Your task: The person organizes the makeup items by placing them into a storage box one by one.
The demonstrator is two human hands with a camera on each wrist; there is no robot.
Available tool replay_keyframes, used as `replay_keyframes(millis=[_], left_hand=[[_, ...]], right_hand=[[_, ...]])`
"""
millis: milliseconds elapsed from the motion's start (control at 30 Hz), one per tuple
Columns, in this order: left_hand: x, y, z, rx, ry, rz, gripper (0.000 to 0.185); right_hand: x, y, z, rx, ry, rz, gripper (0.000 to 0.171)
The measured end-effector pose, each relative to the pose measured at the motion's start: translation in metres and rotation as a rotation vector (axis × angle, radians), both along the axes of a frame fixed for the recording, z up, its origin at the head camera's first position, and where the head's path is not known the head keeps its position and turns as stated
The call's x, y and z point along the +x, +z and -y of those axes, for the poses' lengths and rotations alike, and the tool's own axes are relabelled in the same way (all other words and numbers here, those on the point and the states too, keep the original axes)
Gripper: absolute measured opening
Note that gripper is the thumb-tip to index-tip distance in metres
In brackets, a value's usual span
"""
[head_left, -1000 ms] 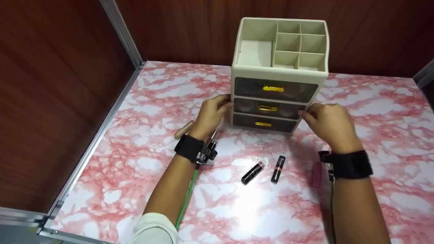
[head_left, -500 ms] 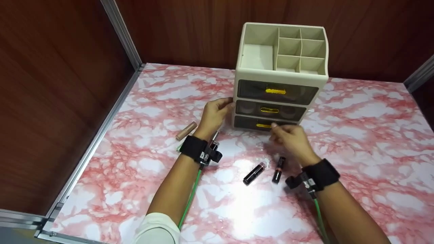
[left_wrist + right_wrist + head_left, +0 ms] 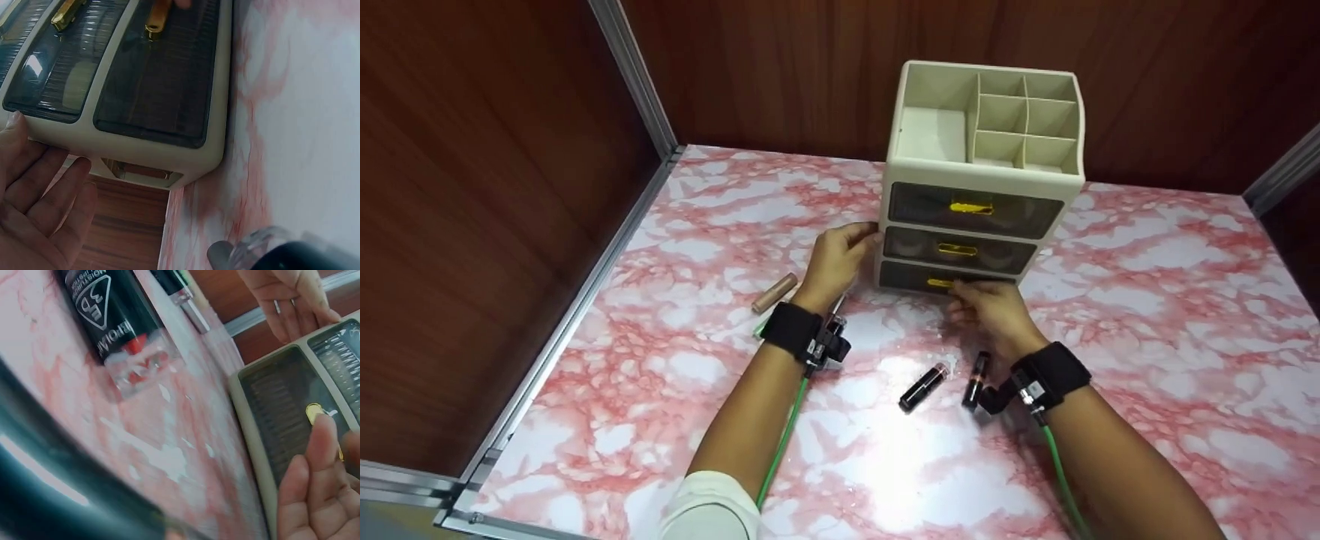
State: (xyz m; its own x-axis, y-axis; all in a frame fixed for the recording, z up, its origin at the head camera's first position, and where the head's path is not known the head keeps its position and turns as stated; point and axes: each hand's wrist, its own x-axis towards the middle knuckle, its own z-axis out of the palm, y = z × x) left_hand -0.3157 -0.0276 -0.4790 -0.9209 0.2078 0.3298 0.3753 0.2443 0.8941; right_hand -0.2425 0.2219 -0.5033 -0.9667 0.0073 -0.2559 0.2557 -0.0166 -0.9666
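Observation:
A cream organizer (image 3: 982,169) with three dark drawers and open top compartments stands at the back of the marble table. My left hand (image 3: 861,236) rests with straight fingers against its left side, and in the left wrist view the open palm (image 3: 39,208) lies at the organizer's corner (image 3: 216,152). My right hand (image 3: 958,289) reaches the bottom drawer, which is closed. In the right wrist view its fingertips (image 3: 320,433) pinch the drawer's gold handle (image 3: 311,413). Two black lipsticks (image 3: 922,385) (image 3: 975,379) lie just behind my right wrist.
A tan tube (image 3: 774,292) lies left of my left wrist. Wooden walls with metal rails (image 3: 637,82) close in the table at the left and back. Green cables run along both forearms. Bare marble table (image 3: 1170,300) spreads to the right and front.
My right hand moved from the organizer's right side to the bottom drawer's handle and took hold of it. The left hand stayed against the left side.

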Motion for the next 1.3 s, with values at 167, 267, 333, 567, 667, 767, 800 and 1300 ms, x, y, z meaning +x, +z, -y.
replay_keyframes(millis=[167,267,333,567,667,767,800,1300], left_hand=[[0.001,0.0,0.002,-0.025,0.011,-0.03,0.024],[0.0,0.0,0.001,-0.025,-0.007,-0.044,0.024],[-0.001,0.0,0.002,-0.034,-0.025,-0.062,0.025],[-0.001,0.0,0.004,-0.111,-0.011,-0.12,0.026],[-0.001,0.001,0.004,-0.117,-0.011,-0.121,0.026],[0.0,0.001,0.003,-0.122,-0.014,-0.122,0.027],[0.0,0.001,0.003,-0.123,-0.014,-0.122,0.027],[-0.001,0.0,0.004,-0.116,-0.016,-0.111,0.028]], right_hand=[[0.007,-0.002,0.001,-0.023,-0.007,0.016,0.043],[0.015,-0.001,0.0,-0.025,-0.019,0.028,0.044],[0.022,-0.001,0.001,-0.014,-0.025,0.025,0.043],[0.043,-0.002,0.005,-0.023,-0.009,0.012,0.039],[0.049,-0.002,0.006,-0.02,-0.007,0.012,0.037],[0.056,-0.002,0.008,-0.016,-0.013,0.008,0.036],[0.058,-0.002,0.008,-0.015,-0.018,0.007,0.035],[0.088,-0.001,0.019,-0.038,-0.048,-0.024,0.035]])
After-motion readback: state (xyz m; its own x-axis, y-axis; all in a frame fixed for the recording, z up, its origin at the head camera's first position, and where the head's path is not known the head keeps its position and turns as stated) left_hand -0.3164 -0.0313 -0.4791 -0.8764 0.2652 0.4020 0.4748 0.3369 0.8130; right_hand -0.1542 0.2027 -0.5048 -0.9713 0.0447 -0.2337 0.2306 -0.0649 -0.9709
